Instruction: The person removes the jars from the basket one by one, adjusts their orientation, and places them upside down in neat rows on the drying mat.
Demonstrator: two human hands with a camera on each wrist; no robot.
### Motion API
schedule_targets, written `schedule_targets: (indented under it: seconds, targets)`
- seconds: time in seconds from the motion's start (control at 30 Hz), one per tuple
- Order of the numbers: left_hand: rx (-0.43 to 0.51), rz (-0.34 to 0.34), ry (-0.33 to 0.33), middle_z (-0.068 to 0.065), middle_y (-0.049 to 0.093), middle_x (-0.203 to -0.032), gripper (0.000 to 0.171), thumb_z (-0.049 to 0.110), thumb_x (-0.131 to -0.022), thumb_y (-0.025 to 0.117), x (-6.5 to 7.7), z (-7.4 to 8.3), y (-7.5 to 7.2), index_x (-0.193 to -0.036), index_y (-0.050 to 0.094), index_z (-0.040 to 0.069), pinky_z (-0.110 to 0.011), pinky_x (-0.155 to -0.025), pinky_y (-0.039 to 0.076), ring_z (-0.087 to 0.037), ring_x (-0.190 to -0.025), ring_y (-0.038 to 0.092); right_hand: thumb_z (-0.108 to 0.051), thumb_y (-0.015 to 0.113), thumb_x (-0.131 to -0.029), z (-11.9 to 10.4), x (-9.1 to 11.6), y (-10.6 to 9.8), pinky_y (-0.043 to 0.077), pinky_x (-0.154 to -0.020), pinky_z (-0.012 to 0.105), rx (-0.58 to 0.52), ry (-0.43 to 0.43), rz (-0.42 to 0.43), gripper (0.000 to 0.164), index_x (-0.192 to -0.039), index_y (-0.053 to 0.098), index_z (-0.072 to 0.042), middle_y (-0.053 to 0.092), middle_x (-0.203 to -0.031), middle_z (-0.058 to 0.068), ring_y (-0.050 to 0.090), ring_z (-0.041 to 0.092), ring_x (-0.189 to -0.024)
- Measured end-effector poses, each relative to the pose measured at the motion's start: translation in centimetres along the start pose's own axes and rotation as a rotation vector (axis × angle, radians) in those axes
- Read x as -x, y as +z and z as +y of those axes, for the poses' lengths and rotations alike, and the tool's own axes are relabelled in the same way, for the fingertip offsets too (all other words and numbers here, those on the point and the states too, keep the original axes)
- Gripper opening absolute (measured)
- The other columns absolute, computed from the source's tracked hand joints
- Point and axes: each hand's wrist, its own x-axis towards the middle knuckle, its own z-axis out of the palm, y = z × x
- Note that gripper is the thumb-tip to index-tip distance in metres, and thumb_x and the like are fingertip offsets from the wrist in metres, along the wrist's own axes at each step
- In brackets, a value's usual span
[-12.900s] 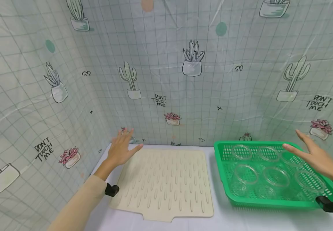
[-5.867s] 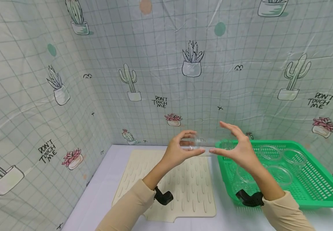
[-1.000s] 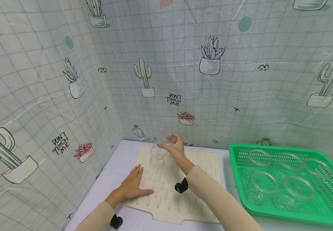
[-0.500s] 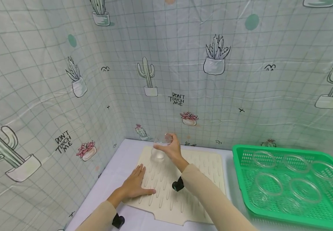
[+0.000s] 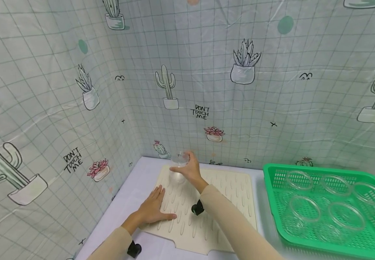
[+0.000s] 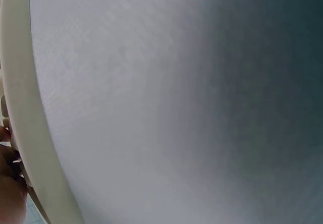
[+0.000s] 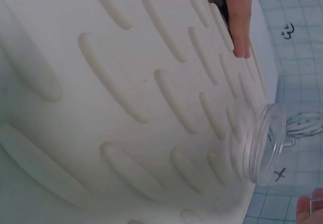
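Note:
My right hand (image 5: 190,169) grips a clear plastic jar (image 5: 179,159) over the far left part of a beige ridged mat (image 5: 206,202). The jar is upside down: its threaded mouth (image 7: 262,146) faces the mat in the right wrist view, touching or very close to it. Fingertips of the right hand (image 7: 315,209) show beside the jar's wall. My left hand (image 5: 151,209) rests flat on the mat's left edge, fingers straight and thumb spread. In the left wrist view, only some fingers (image 6: 10,183) show beyond the mat's rim (image 6: 30,108).
A green basket (image 5: 273,213) stands on the right with several clear jars (image 5: 304,209) in it, their round rims upward. White cloth (image 5: 119,213) covers the table. A curtain (image 5: 206,54) printed with cacti hangs behind and to the left.
Over the last second the right hand has brought the tilted jar upright, mouth down, at the mat. The left hand has stayed put. Much earlier, the basket held one more jar.

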Motion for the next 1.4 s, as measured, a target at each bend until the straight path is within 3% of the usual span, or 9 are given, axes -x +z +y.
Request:
schedule_targets:
  seconds: [0.33,0.53,0.8,1.07,1.4]
  targets:
    - [0.007,0.000,0.015,-0.030,0.013,-0.161,0.117,0.067,-0.081,0.069,0.1,0.1,0.2,-0.153,0.020,-0.012,-0.052,-0.120,0.014,-0.043,-0.149,0.011,-0.014,0.094,-0.068,0.9,0.1,0.4,0.040,-0.109,0.049,0.056,0.000,-0.018,0.087,-0.139,0.046,0.001,0.050,-0.142,0.022,0.045,0.039,-0.133]
    - [0.010,0.006,0.008,-0.029,0.013,-0.161,0.118,0.067,-0.081,0.069,-0.1,0.0,0.4,-0.153,0.020,-0.012,-0.051,-0.120,0.014,-0.042,-0.149,0.011,-0.013,0.093,-0.069,0.4,0.2,0.3,0.039,-0.109,0.050,0.069,-0.025,-0.058,0.089,-0.139,0.043,0.006,0.049,-0.140,0.027,0.045,0.042,-0.132]
    - [0.008,0.016,-0.005,-0.028,0.012,-0.162,0.118,0.068,-0.081,0.069,-0.4,-0.1,0.3,-0.153,0.020,-0.011,-0.051,-0.120,0.015,-0.041,-0.150,0.010,-0.019,0.092,-0.073,-0.5,0.0,-0.1,0.038,-0.110,0.049,0.137,0.026,-0.094,0.096,-0.147,0.036,0.005,0.044,-0.146,0.026,0.042,0.041,-0.135]
    - [0.018,0.007,-0.004,-0.029,0.012,-0.161,0.118,0.067,-0.081,0.070,-0.1,0.2,0.0,-0.153,0.020,-0.012,-0.052,-0.119,0.015,-0.042,-0.149,0.011,-0.020,0.092,-0.072,-1.9,0.4,-0.7,0.037,-0.111,0.048,0.052,0.092,-0.087,0.105,-0.153,0.028,0.001,0.040,-0.150,0.026,0.039,0.039,-0.138]
    - [0.038,0.004,0.001,-0.030,0.013,-0.161,0.116,0.063,-0.081,0.072,0.3,0.6,-0.3,-0.152,0.021,-0.013,-0.055,-0.118,0.018,-0.044,-0.149,0.011,-0.021,0.091,-0.075,-4.3,1.3,-3.0,0.040,-0.107,0.053,-0.010,0.102,-0.098,0.106,-0.155,0.024,-0.001,0.039,-0.151,0.023,0.040,0.041,-0.137]
